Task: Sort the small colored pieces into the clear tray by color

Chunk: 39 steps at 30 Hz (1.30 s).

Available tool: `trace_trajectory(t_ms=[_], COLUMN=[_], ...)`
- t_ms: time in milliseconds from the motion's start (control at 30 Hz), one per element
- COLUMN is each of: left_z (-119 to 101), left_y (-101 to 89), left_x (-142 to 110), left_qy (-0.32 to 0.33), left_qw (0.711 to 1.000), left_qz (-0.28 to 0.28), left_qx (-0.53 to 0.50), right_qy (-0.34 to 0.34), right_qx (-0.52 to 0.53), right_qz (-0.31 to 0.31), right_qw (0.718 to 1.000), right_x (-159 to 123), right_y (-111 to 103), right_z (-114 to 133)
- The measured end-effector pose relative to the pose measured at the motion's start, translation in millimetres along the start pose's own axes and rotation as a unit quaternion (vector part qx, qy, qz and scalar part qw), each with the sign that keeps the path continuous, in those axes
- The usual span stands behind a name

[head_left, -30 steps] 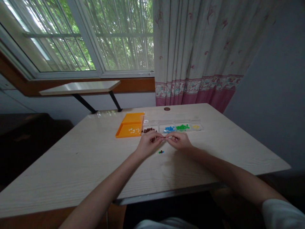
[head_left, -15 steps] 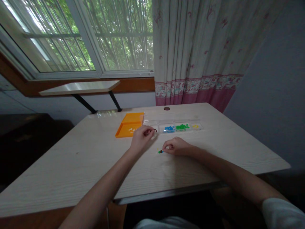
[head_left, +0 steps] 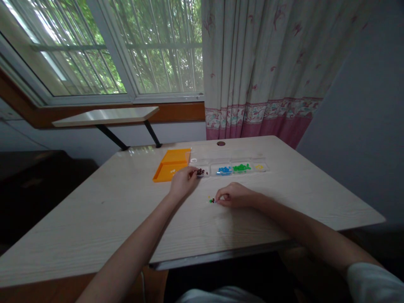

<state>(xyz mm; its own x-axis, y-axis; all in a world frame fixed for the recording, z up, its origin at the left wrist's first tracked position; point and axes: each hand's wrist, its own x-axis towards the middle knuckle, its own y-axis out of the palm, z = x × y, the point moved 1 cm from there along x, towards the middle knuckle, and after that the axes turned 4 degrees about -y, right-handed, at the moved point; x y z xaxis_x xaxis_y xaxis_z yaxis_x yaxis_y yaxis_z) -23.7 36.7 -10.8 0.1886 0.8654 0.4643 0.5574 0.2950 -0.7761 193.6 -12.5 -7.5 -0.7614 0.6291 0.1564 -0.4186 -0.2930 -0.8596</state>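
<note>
My left hand [head_left: 184, 183] reaches to the left end of the clear divided tray [head_left: 209, 171]. Its fingers are drawn together at the edge of the dark brown beads [head_left: 201, 172], and whatever they may hold is hidden. My right hand [head_left: 235, 195] rests low over the table, thumb and forefinger pinched at the right end of a small cluster of coloured beads [head_left: 211, 200]. Green, dark and yellow show in that cluster. Farther right in the tray lie blue beads [head_left: 224, 170], green beads [head_left: 241, 167] and a few yellow beads [head_left: 259, 167].
An open orange case [head_left: 164, 171] with some small white pieces [head_left: 172, 171] lies left of the tray, partly behind my left hand. A raised shelf [head_left: 107, 114] on black legs stands at the table's back left. The table [head_left: 284, 189] has a cable hole [head_left: 221, 144] near its back edge.
My left hand has shifted a little left and down, uncovering more of the dark brown beads. My right hand stays at the bead cluster, its fingertips now covering the blue bit.
</note>
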Motion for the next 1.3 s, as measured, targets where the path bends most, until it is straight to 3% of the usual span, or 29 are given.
trace_trajectory(t_ms=[200,367,467,667,833,1300], left_z=[-20,-33,-35,-39,-43,-45], left_y=[1.5,-0.8,-1.5,-0.6,-0.1,1.7], left_x=[-10,-15,-16,-18,-19,-21], left_qy=[0.129,0.172,0.176,0.180,0.173,0.146], left_qw=[0.986,0.975,0.973,0.968,0.967,0.974], left_qz=[0.103,0.136,0.138,0.149,0.157,0.123], left_qx=[-0.036,-0.047,-0.056,-0.087,-0.100,-0.120], right_qy=[0.008,0.011,0.011,0.023,0.019,0.023], right_qx=[-0.016,-0.019,-0.021,-0.036,-0.035,-0.021], right_qz=[-0.005,-0.007,-0.015,-0.112,-0.153,-0.184], right_qw=[1.000,1.000,1.000,0.993,0.987,0.982], right_x=[-2,-1,0,1,2,2], right_y=[0,2,3,3,5,5], right_z=[-9,-14,-15,-18,-20,-19])
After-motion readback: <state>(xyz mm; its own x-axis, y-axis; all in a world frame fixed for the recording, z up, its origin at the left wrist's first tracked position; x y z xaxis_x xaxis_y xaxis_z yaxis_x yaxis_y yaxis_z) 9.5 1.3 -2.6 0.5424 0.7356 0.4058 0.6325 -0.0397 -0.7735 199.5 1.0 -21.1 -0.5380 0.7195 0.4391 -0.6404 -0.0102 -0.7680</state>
